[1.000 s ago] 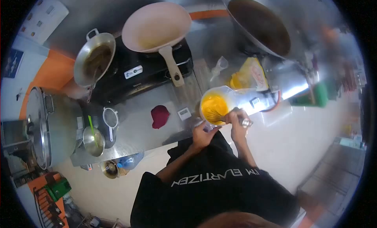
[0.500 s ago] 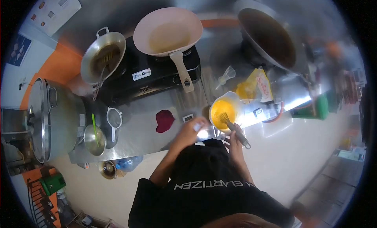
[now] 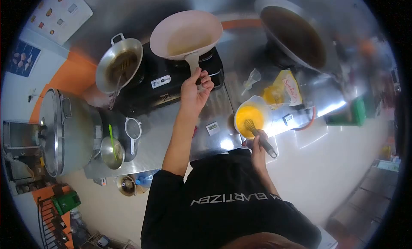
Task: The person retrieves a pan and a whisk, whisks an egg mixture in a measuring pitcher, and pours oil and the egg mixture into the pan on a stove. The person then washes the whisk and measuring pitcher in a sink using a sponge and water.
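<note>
My left hand (image 3: 196, 91) is closed around the handle of a pink frying pan (image 3: 186, 24). The pan sits on a black gas stove (image 3: 171, 87) and has a thin film of liquid on its bottom. At the counter's front edge my right hand (image 3: 258, 151) grips a whisk (image 3: 266, 142) by its grey handle. The whisk's wires rest in yellow liquid (image 3: 245, 111) inside a white bowl (image 3: 265, 107). Some of my right fingers are hidden behind the handle. My left forearm covers nearly all of a dark red cloth on the counter.
A metal wok (image 3: 134, 47) with oil and a utensil stands left of the pan, a larger wok (image 3: 294, 39) at back right. A yellow pouch (image 3: 288, 88), digital timer (image 3: 212, 128), strainer (image 3: 133, 129), small metal bowl (image 3: 112, 159) and large pot (image 3: 77, 133) surround the workspace.
My left hand has moved forward from above the counter, near the cloth, and taken hold of the pan's handle. My right hand stays at the whisk and bowl. The view has shifted slightly.
</note>
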Available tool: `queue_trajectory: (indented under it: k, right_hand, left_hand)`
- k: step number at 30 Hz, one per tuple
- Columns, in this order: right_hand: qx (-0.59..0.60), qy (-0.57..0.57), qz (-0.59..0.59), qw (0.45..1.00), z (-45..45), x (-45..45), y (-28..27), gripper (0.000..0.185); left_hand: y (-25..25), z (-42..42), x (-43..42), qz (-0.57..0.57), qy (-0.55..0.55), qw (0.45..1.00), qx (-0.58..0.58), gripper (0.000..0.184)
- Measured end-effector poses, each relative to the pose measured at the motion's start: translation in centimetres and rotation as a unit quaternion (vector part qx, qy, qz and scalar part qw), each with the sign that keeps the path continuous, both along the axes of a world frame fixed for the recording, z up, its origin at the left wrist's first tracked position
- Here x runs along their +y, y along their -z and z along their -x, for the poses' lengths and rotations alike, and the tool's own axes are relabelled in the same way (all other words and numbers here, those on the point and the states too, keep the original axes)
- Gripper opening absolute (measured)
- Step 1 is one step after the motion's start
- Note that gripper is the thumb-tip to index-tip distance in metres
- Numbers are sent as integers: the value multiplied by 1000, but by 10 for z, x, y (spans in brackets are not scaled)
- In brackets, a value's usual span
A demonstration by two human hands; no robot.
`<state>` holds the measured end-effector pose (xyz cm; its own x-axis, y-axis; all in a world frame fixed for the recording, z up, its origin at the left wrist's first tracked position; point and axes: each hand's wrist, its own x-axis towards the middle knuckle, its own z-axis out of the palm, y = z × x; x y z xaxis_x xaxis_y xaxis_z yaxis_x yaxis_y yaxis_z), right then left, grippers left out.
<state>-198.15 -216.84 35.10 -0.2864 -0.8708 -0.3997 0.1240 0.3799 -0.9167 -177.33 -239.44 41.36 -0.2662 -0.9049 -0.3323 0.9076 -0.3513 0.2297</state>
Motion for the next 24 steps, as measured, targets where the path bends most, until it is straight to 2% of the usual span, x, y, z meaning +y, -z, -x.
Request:
queue_trajectory:
  k: [4,7,8,11,12,15,16,18,24]
  right_hand:
    - [26,-3,43,999,0,2,7,38]
    - [48,-14,40,998,6,4,12,37]
    - [56,-18,39,998,6,1,11,37]
    - [94,-7,38,995,1,-1,-3,37]
    - [71,-11,9,997,2,2,4,37]
    - [36,-21,-43,998,10,9,21,42]
    - [44,-23,-40,998,9,9,19,48]
    - [51,-18,-35,998,6,7,11,53]
    - [45,-2,-30,999,4,4,-5,47]
  left_hand:
    - [-17,-8,-11,27,27,999,30,12]
    - [-38,-12,-16,-7,41,999,26,13]
    - [-38,-12,-14,14,50,998,22,13]
    - [-34,-9,-12,-19,61,998,7,14]
    - [-26,-9,-11,11,67,998,2,13]
    - [0,-7,-2,17,38,993,-109,11]
    - [5,-4,4,-5,17,985,-174,11]
    - [10,-5,13,1,16,972,-234,12]
    - [15,3,20,5,18,942,-336,19]
